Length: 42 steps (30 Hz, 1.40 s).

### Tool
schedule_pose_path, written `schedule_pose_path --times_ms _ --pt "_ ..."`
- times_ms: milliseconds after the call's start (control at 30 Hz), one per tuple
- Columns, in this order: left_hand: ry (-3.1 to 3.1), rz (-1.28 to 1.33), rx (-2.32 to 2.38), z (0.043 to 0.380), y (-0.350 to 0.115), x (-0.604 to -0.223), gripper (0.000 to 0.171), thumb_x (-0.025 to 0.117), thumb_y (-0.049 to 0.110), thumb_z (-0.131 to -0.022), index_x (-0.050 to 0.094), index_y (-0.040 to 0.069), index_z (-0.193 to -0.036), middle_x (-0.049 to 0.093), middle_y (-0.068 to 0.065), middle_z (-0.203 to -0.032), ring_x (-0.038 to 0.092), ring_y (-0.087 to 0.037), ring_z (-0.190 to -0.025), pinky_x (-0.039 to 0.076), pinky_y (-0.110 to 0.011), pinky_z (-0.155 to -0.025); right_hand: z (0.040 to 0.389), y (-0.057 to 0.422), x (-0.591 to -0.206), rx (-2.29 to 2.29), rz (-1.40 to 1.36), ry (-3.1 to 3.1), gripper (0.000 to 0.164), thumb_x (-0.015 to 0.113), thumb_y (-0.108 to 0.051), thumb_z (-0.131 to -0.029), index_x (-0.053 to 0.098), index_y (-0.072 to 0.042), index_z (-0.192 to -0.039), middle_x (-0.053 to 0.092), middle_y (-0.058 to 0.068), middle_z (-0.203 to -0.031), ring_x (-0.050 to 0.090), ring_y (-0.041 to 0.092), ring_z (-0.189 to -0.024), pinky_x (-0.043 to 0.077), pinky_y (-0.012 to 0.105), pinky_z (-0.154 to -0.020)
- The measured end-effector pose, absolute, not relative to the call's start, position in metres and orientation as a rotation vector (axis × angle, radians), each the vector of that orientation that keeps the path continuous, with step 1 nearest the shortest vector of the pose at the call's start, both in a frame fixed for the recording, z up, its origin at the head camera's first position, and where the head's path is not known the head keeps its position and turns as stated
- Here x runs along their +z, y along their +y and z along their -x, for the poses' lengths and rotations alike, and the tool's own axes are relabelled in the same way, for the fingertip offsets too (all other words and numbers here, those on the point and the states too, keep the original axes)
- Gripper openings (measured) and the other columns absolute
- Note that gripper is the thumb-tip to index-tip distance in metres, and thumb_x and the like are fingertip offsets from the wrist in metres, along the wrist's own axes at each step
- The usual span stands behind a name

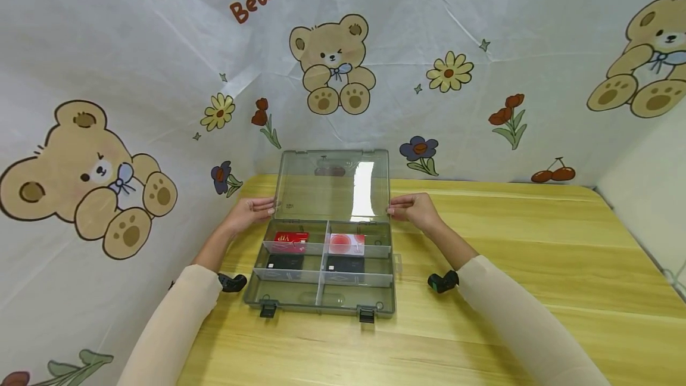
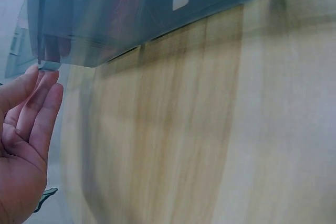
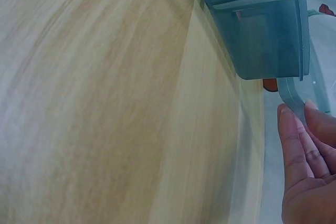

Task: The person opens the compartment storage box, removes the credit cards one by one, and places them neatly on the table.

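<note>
A translucent grey compartment box (image 1: 348,299) stands on the table with its lid (image 1: 321,186) raised at the back. My left hand (image 1: 248,213) pinches the lid's left edge near the hinge; the left wrist view shows thumb and fingertips at that edge. On the other side my right hand (image 1: 417,210) pinches the lid's right edge between thumb and fingers. In the back row lie a red VIP card (image 1: 291,242) on the left and a pink-and-white card (image 1: 346,244) on the right. The middle row holds two black cards, one left (image 1: 286,262) and one right (image 1: 345,265).
Two black latches, left (image 1: 267,310) and right (image 1: 367,314), hang open at the box's front. The box rests on a wood-grain table (image 1: 514,255). A bear-printed cloth (image 1: 407,16) rises behind and along the left. Black wrist devices, left (image 1: 233,282) and right (image 1: 443,282), sit by the sleeves.
</note>
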<state>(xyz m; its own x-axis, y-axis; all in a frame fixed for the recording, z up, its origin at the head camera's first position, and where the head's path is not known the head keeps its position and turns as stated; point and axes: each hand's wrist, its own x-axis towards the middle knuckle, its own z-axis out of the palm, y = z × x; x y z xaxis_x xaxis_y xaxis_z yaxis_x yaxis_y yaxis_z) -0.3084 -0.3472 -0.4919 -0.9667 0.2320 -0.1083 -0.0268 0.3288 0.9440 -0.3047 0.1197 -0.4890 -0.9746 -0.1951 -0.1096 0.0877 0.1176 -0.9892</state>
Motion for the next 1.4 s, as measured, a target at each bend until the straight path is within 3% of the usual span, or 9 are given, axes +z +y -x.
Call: schedule_pose_path --times_ms 133,367,533,700,900,1400 --pt "2.365 -0.178 1.674 0.307 -0.346 -0.493 0.046 0.059 0.000 -0.101 0.047 -0.011 -0.144 0.048 -0.027 -0.144 0.063 -0.017 -0.120 0.056 -0.030 -0.094 0.305 0.120 -0.490 -1.934 0.089 2.178 0.033 0.070 0.005 -0.093 0.064 0.016 -0.123 0.073 0.025 -0.107 0.075 0.015 -0.084 0.062 0.037 -0.081" --pt "2.371 -0.167 1.663 0.305 -0.344 -0.495 0.046 0.060 0.002 -0.101 0.048 -0.013 -0.142 0.051 -0.029 -0.141 0.067 -0.002 -0.104 0.057 -0.027 -0.091 0.303 0.121 -0.492 -1.902 0.090 2.153 0.037 0.068 0.003 -0.094 0.060 0.018 -0.127 0.071 0.029 -0.110 0.075 0.018 -0.085 0.061 0.039 -0.083" --pt "2.352 -0.161 1.656 0.306 -0.343 -0.496 0.046 0.059 0.003 -0.102 0.047 -0.012 -0.143 0.051 -0.029 -0.141 0.066 -0.001 -0.102 0.057 -0.029 -0.092 0.302 0.122 -0.492 -1.891 0.083 2.140 0.037 0.068 0.003 -0.095 0.059 0.019 -0.127 0.070 0.031 -0.111 0.075 0.017 -0.083 0.061 0.039 -0.082" --pt "2.320 -0.160 1.658 0.306 -0.344 -0.499 0.046 0.058 0.005 -0.103 0.047 -0.011 -0.145 0.049 -0.028 -0.143 0.063 -0.014 -0.118 0.054 -0.033 -0.097 0.302 0.122 -0.493 -1.872 0.048 2.122 0.038 0.068 0.002 -0.095 0.059 0.019 -0.128 0.072 0.028 -0.109 0.075 0.015 -0.081 0.062 0.036 -0.080" --pt "2.306 -0.158 1.639 0.305 -0.347 -0.504 0.046 0.056 0.009 -0.105 0.046 -0.010 -0.146 0.048 -0.026 -0.145 0.047 -0.037 -0.136 0.050 -0.039 -0.103 0.301 0.123 -0.495 -1.852 0.043 2.106 0.039 0.067 0.001 -0.096 0.058 0.019 -0.129 0.070 0.030 -0.111 0.076 0.018 -0.080 0.062 0.036 -0.079" --pt "2.199 -0.184 1.692 0.302 -0.351 -0.506 0.050 0.054 0.011 -0.106 0.040 -0.007 -0.151 0.039 -0.026 -0.154 0.037 -0.040 -0.143 0.043 -0.046 -0.110 0.299 0.127 -0.497 -1.831 0.029 2.095 0.038 0.066 -0.004 -0.098 0.060 0.015 -0.130 0.075 0.019 -0.105 0.075 0.016 -0.080 0.063 0.033 -0.078"
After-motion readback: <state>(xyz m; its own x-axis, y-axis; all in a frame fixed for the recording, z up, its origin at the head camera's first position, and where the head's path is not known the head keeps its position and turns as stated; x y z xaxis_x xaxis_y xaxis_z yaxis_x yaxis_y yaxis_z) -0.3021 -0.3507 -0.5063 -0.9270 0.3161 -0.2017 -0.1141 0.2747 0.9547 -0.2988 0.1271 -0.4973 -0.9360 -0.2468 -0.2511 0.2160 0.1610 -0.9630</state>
